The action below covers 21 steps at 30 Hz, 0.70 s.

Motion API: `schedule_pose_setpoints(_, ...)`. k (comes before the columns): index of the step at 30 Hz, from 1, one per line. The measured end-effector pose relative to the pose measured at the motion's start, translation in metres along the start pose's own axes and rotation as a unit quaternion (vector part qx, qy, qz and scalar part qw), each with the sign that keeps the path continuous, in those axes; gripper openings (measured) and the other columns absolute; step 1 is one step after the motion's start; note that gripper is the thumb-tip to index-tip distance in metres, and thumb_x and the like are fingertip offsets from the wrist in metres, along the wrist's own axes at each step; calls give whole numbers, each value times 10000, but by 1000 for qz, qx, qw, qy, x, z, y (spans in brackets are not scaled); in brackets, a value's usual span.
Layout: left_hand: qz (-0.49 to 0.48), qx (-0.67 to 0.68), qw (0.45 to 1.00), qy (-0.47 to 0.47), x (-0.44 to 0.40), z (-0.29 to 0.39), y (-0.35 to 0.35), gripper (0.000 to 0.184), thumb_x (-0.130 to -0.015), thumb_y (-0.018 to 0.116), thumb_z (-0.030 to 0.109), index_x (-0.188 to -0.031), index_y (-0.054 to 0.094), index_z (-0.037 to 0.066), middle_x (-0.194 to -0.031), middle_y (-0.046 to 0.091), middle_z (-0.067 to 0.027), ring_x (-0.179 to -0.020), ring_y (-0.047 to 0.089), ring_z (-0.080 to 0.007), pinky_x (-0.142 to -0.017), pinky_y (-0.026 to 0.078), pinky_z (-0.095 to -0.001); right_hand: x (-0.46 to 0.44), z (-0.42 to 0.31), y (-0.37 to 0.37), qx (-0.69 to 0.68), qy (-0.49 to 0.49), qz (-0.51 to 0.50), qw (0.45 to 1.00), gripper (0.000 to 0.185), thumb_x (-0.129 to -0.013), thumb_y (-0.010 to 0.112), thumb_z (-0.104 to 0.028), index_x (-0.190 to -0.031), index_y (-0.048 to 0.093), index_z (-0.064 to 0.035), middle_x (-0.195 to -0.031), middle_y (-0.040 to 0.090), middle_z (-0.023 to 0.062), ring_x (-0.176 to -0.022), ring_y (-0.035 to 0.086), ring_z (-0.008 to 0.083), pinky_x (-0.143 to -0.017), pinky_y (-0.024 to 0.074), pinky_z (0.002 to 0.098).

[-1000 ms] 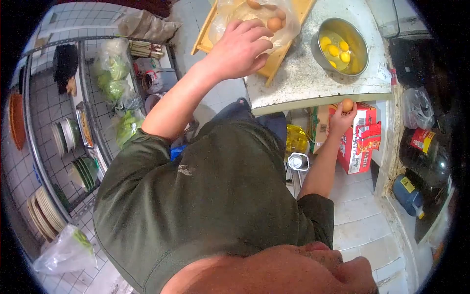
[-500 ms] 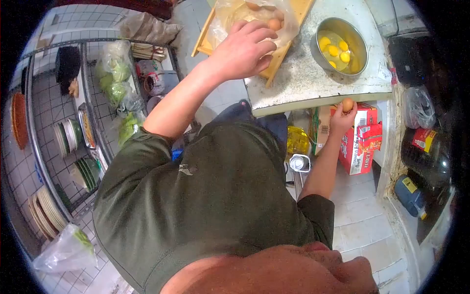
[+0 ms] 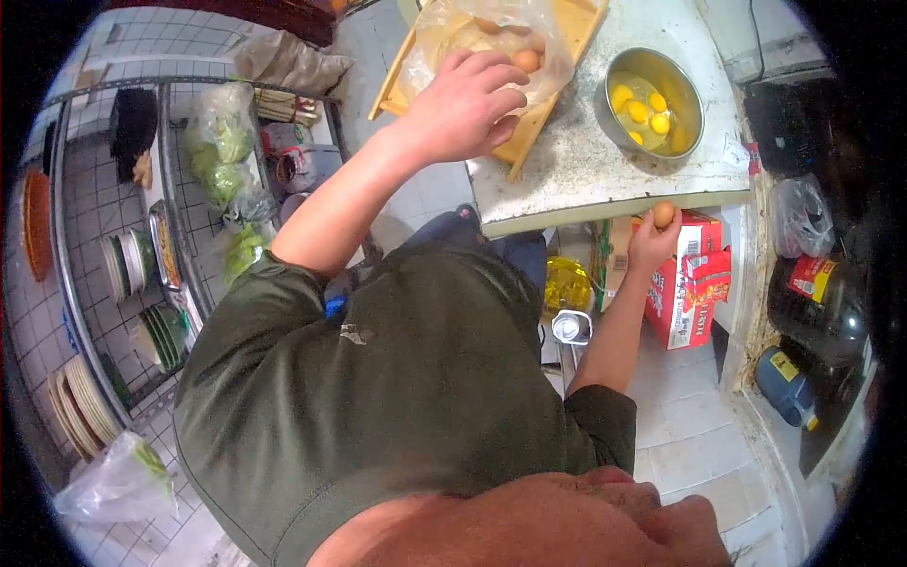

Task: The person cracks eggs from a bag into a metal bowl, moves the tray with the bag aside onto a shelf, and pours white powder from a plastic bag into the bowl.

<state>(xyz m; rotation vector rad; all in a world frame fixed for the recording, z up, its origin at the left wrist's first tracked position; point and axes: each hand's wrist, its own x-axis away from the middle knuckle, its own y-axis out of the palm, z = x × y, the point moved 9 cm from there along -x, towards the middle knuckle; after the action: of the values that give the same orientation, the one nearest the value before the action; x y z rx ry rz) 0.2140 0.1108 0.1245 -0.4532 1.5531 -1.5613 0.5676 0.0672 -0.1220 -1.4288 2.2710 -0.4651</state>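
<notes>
the metal bowl (image 3: pixel 688 93) stands on the worn white counter (image 3: pixel 557 161), and five yellow yolks (image 3: pixel 659 124) lie in clear liquid inside it. below the bowl in the head view, just off the counter's front edge, the right hand (image 3: pixel 650 244) pinches a brown egg (image 3: pixel 664 214) between its fingers, the shell looking whole. to the left of the bowl, well apart from it, the left hand (image 3: pixel 468 106) is held palm down, bare, with its fingers loosely spread and slightly curled. it hangs over the near side of a clear plastic bag (image 3: pixel 559 68); whether it touches the plastic i cannot tell. the bag sits on a wooden tray (image 3: pixel 531 132) left of the bowl, with several brown eggs (image 3: pixel 526 61) inside. lower than the bowl, beneath the counter, are a red and white box (image 3: pixel 682 317) and, farther left, a container of yellow liquid (image 3: pixel 567 283).
</notes>
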Motion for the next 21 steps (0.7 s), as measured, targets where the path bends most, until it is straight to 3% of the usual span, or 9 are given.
schedule_pose_setpoints(2,-13,6,1000,-2,0,-1,2,250,-730,694,154,-964,614,116,-1180,577,-48,-1181,492,-267,-959,377,-439,0,3,-1,29,-26,-4,999,550,-871,661,-122,-1320,417,82,-1231,531,234,-1070,585,272,-883,508,342)
schedule_pose_setpoints(5,-24,8,1000,-2,0,0,4,259,-745,691,152,-988,610,115,-1205,573,-51,-1189,490,-273,-968,380,-447,3,-12,-4,-27,42,8,999,558,-865,672,-126,-1320,422,78,-1240,531,232,-1099,571,281,-915,490,356)
schedule_pose_setpoints(8,-24,6,1000,-2,-1,2,5,257,-745,689,152,-988,613,114,-1205,573,-51,-1188,490,-272,-968,382,-443,-1,-15,-5,57,-27,-7,998,557,-866,672,-141,-1316,426,75,-1241,534,228,-1109,566,289,-935,474,367)
schedule_pose_setpoints(11,-24,1,1000,3,-2,3,4,254,-745,688,152,-986,616,113,-1203,575,-50,-1185,491,-272,-963,384,-439,-2,-31,-16,-92,47,31,994,548,-871,666,-165,-1310,434,69,-1252,529,225,-1121,560,292,-952,458,373)
schedule_pose_setpoints(14,-23,7,1000,3,-4,3,5,249,-743,687,150,-980,620,113,-1200,578,-50,-1182,491,-271,-955,387,-436,-5,-4,-8,98,-19,-13,995,547,-875,661,-153,-1322,424,54,-1275,513,223,-1115,564,290,-943,465,368)
schedule_pose_setpoints(15,-22,12,1000,2,-5,3,5,246,-742,686,150,-977,621,113,-1198,579,-49,-1181,492,-271,-952,388,-435,-5,-6,0,93,-38,-38,994,563,-879,657,-139,-1348,398,35,-1280,508,211,-1090,576,280,-933,474,349)
schedule_pose_setpoints(18,-22,14,1000,17,-8,7,7,238,-737,688,146,-965,627,116,-1190,585,-50,-1168,498,-269,-946,388,-433,-7,-1,-9,-73,56,10,996,484,-876,640,-108,-1287,443,56,-1177,552,175,-1025,582,250,-891,506,363)
schedule_pose_setpoints(21,7,39,999,33,-18,13,7,226,-735,685,143,-952,630,111,-1167,593,-53,-1146,510,-275,-945,394,-433,-17,-32,-18,-304,169,-5,938,443,-900,593,-62,-1303,432,26,-1194,536,156,-1011,578,239,-898,504,367)
